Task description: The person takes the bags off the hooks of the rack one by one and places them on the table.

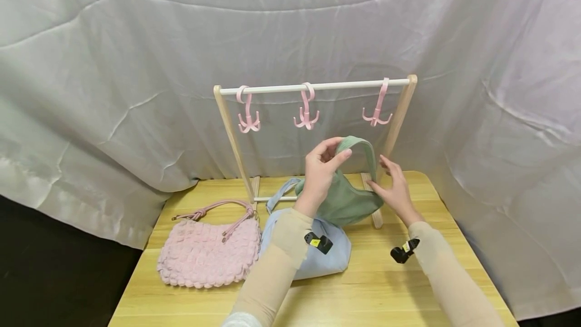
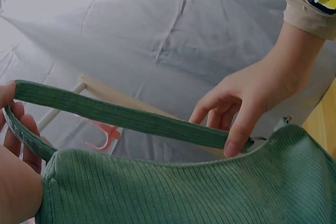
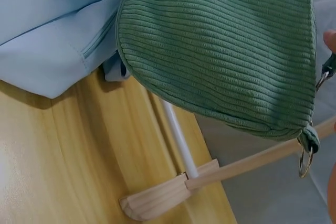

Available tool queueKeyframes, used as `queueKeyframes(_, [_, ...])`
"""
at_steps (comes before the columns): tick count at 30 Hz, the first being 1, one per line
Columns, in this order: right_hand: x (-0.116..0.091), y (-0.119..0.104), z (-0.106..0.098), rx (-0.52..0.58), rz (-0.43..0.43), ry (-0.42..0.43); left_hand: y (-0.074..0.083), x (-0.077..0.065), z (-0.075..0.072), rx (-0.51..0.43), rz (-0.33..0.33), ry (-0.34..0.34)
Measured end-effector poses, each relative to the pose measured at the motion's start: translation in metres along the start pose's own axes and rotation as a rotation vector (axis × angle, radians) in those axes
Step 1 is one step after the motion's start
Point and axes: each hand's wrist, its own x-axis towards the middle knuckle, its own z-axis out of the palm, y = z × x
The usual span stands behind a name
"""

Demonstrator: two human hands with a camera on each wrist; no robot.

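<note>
A green corduroy shoulder bag hangs in the air before the rack, above a light blue bag. My left hand holds its strap high up, between thumb and fingers. At the strap's other end, my right hand pinches it with thumb and fingertips, as the left wrist view shows. Metal rings dangle at the bag's corner in the right wrist view. The light blue bag lies on the table, partly hidden behind my left forearm and the green bag.
Behind the bags stands a rack with wooden legs and a white rail. Three pink hooks, left, middle and right, hang from it with nothing on them. A pink ruffled bag lies on the wooden table at left.
</note>
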Motion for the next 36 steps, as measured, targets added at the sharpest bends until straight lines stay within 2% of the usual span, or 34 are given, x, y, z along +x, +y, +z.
queueKeyframes(3, [-0.003, 0.002, -0.005, 0.009, 0.009, 0.034, -0.002, -0.002, -0.001, -0.014, 0.008, -0.028])
queueKeyframes(10, [-0.005, -0.030, -0.026, 0.058, 0.080, 0.116, -0.003, -0.007, -0.003, -0.036, 0.000, -0.069])
queueKeyframes(15, [-0.003, -0.029, -0.042, 0.073, 0.113, 0.158, -0.004, -0.010, -0.004, -0.044, -0.012, -0.071])
queueKeyframes(20, [0.000, -0.029, -0.055, 0.140, 0.144, 0.219, -0.007, -0.012, -0.005, -0.060, -0.031, -0.068])
queueKeyframes(25, [0.001, -0.030, -0.067, 0.167, 0.206, 0.233, -0.009, -0.014, -0.007, -0.058, -0.042, -0.057])
queueKeyframes(31, [0.005, -0.033, -0.076, 0.208, 0.230, 0.245, -0.011, -0.017, -0.009, -0.049, -0.066, -0.059])
queueKeyframes(36, [0.008, -0.028, -0.083, 0.350, 0.262, 0.226, -0.016, -0.018, -0.011, -0.016, -0.098, -0.058])
